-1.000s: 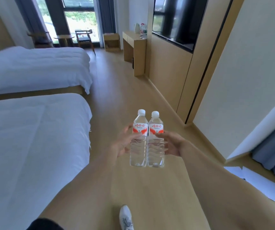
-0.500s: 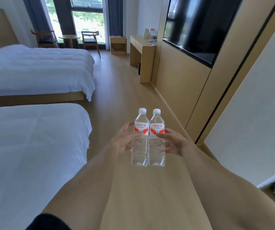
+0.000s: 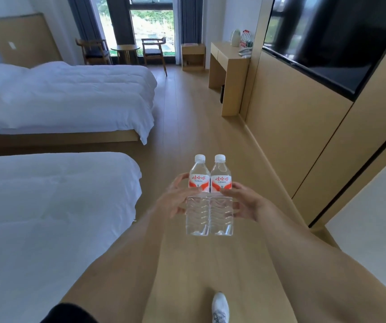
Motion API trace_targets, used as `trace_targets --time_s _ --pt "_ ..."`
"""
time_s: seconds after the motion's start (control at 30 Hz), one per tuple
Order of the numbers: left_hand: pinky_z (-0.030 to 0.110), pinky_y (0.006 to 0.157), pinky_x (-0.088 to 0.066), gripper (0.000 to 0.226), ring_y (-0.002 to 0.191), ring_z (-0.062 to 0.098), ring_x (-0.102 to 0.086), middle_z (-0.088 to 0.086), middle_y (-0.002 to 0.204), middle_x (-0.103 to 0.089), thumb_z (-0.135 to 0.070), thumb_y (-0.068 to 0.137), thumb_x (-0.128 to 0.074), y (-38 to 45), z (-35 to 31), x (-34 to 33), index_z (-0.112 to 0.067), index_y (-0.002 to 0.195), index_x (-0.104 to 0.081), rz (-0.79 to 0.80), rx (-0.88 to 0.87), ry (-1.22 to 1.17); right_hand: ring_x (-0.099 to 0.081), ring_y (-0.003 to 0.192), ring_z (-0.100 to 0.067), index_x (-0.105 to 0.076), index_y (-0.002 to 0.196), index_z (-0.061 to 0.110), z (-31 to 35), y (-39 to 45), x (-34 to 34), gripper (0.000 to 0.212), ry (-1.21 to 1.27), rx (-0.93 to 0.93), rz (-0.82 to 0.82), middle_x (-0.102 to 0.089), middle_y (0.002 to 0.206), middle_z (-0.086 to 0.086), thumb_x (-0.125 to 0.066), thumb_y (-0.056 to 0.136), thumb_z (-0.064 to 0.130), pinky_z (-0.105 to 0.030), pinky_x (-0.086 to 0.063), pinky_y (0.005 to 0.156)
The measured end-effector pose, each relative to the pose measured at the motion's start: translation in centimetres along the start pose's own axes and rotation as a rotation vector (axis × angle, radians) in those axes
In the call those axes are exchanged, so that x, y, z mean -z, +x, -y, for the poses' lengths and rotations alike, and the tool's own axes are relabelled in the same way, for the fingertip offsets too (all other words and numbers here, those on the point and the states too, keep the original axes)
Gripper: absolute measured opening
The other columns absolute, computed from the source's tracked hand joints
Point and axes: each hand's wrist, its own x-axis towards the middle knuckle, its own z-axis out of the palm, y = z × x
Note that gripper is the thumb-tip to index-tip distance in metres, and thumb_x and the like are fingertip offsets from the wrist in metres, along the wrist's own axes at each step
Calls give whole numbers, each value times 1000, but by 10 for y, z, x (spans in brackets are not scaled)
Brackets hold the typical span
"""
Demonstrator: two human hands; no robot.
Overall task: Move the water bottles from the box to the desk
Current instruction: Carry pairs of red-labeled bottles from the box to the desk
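Two water bottles stand upright side by side, touching along their length, held in mid-air over the floor at about the centre of the view: the left bottle (image 3: 198, 201) and the right bottle (image 3: 221, 201) are clear ribbed plastic, each with a white screw cap and a red-and-white paper-like label round the shoulder. The left hand (image 3: 175, 201) grips the left bottle from 9 o'clock, thumb across the front just under the label and fingers curled round the far side; the right hand (image 3: 245, 203) grips the right bottle from 3 o'clock in the same way, so the pair is squeezed together between the two hands. Both bare forearms run down toward 6 o'clock, and a black sleeve edge (image 3: 70, 313) shows at 7 o'clock. One white shoe (image 3: 220, 308) sits on the pale wood-plank floor (image 3: 187, 127) at 6 o'clock. Two beds with soft, rumpled white duvets fill the left side: the near bed (image 3: 47, 217) at 9 o'clock and the far bed (image 3: 66, 99) at 10 o'clock. At 1 o'clock, well apart from the bottles, stands the boxy light-wood desk (image 3: 230, 66), with a pale kettle (image 3: 235, 38) on its top. A glossy black screen (image 3: 327, 36) is set into the smooth wood wall panels at 2 o'clock. Two wooden chairs flank a small round table (image 3: 125, 48) by the window at 12 o'clock.
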Motion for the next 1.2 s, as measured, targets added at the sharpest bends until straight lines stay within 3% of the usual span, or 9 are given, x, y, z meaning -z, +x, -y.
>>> trace_targets --time_s 0.13,0.23,0.37,0.5,0.77,0.87,1.03,1.2 --pt "45 73 -63 65 86 25 -77 -1 97 -78 -21 80 -86 49 -36 -11 -35 133 -51 -73 12 17 -68 106 -29 -57 128 24 42 58 25 45 -5 -29 47 -72 119 -5 -75 87 20 -47 -55 83" --pt "53 89 -57 66 99 33 -74 4 106 -75 -21 80 -85 84 -61 -21 -36 134 -51 -124 3 18 -69 101 -27 -57 129 24 68 93 44 46 1 -26 91 -72 118 -5 -76 87 21 -43 -55 78" --pt "55 97 -54 63 105 36 -71 7 115 -71 -24 82 -84 121 -89 -26 -37 134 -50 -159 16 40 -69 97 -26 -57 131 24 98 129 61 46 -1 -30 114 -73 117 -5 -75 88 21 -45 -55 85" --pt "55 96 -55 66 104 32 -72 4 115 -71 -26 80 -86 161 -107 -30 -38 136 -51 -174 18 50 -69 98 -26 -57 131 24 119 160 77 46 22 -35 126 -72 118 -5 -75 89 22 -45 -55 86" --pt "59 96 -53 68 108 36 -70 9 116 -72 -16 80 -84 243 -139 -30 -37 136 -51 -127 29 23 -62 118 -28 -56 133 23 162 218 104 48 20 -33 69 -68 126 -6 -75 89 20 -49 -54 89" --pt "59 97 -53 68 109 36 -69 11 117 -72 -13 80 -84 287 -154 -26 -37 136 -51 -91 26 13 -63 117 -28 -56 133 24 185 253 114 49 7 -27 34 -68 125 -5 -76 88 19 -49 -53 89" --pt "61 94 -53 69 93 30 -72 9 108 -75 -9 78 -84 381 -186 -4 -37 133 -53 -52 17 1 -64 107 -25 -56 132 23 232 328 120 49 15 -20 -21 -68 124 -6 -75 88 17 -47 -54 83" --pt "65 93 -52 69 102 36 -72 10 108 -75 -5 78 -82 470 -231 31 -38 131 -53 -18 36 8 -64 105 -26 -57 129 22 289 406 117 47 17 -31 -51 -68 123 -7 -76 87 18 -47 -55 82"
